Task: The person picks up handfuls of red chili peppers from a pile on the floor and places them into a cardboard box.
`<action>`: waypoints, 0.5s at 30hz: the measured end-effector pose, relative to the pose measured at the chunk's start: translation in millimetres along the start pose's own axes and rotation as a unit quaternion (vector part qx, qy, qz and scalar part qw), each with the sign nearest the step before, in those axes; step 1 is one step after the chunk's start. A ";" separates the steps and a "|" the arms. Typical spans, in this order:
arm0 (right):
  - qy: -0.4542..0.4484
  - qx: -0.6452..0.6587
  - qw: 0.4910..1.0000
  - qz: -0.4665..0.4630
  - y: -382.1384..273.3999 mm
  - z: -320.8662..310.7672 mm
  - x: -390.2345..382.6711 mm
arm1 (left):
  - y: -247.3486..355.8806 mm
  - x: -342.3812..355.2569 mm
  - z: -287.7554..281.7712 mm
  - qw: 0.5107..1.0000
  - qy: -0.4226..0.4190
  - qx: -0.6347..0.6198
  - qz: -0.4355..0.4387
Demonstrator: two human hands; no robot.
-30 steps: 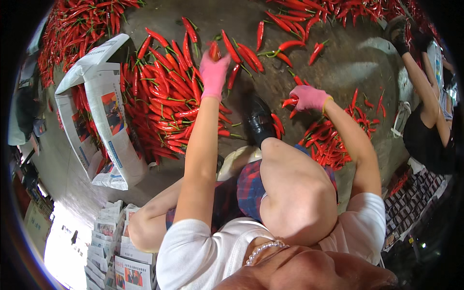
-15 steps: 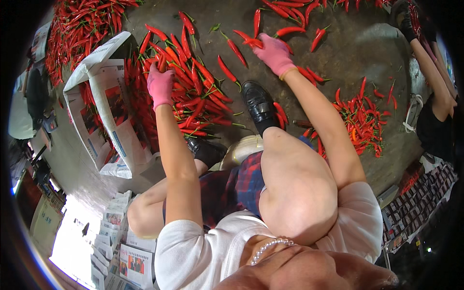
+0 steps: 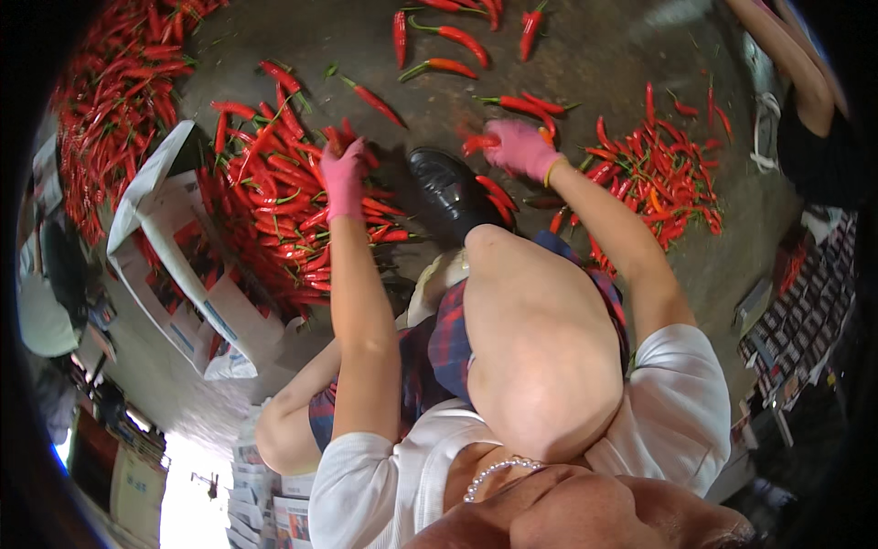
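Red predominates: at far left, a broad heap of long red chillies (image 3: 119,110), green stems showing among them. Next rightward, a newspaper-covered carrier (image 3: 169,247) stands open on the concrete floor (image 3: 366,78); below it, stacked newspapers (image 3: 293,517) at the frame's lower edge. Against the carrier's right side, a dense middle pile of red chillies (image 3: 283,206).

Left hand (image 3: 344,178), pink-gloved, at this pile's right edge, fingers bent. Red shows at the fingertips, but blur there leaves it uncertain whether a chilli is gripped or only touched.

Further right, loose chillies (image 3: 462,38) lie scattered ahead of a black leather shoe (image 3: 444,188); two more lie beside it. Right hand (image 3: 519,149), also pink-gloved, has its fingers closed round a red chilli (image 3: 476,143), its end projecting leftward, smeared by motion. Beyond, a smaller right-hand pile (image 3: 672,183), spread loosely; at far right, another person's bare arm (image 3: 800,69).

Progress, as judged: partway. Most pods lie in heaps; the strays between them are left to deal with.
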State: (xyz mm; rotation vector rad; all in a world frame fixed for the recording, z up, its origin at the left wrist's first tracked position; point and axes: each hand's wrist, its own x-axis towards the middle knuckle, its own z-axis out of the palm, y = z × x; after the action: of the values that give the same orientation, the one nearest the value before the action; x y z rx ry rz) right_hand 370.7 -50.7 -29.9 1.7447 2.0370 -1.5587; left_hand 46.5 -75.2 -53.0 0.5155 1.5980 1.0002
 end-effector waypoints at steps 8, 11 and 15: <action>0.129 0.084 0.985 0.081 71.8 -25.3 -65.9 | 4.5 -16.3 -47.7 0.996 0.005 -0.064 -0.058; 0.183 0.278 0.935 0.125 37.5 -40.6 -19.6 | 11.5 -24.5 -8.8 0.995 -0.007 -0.080 -0.054; 0.140 0.384 0.898 0.163 25.8 -27.4 -11.5 | 30.8 -6.4 10.1 0.998 -0.021 0.034 0.047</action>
State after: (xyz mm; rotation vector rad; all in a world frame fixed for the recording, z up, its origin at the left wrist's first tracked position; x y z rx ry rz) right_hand 409.3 -43.9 -26.0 2.5108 1.1214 -2.2631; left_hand 52.3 -60.0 -24.2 0.6589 1.5855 1.0014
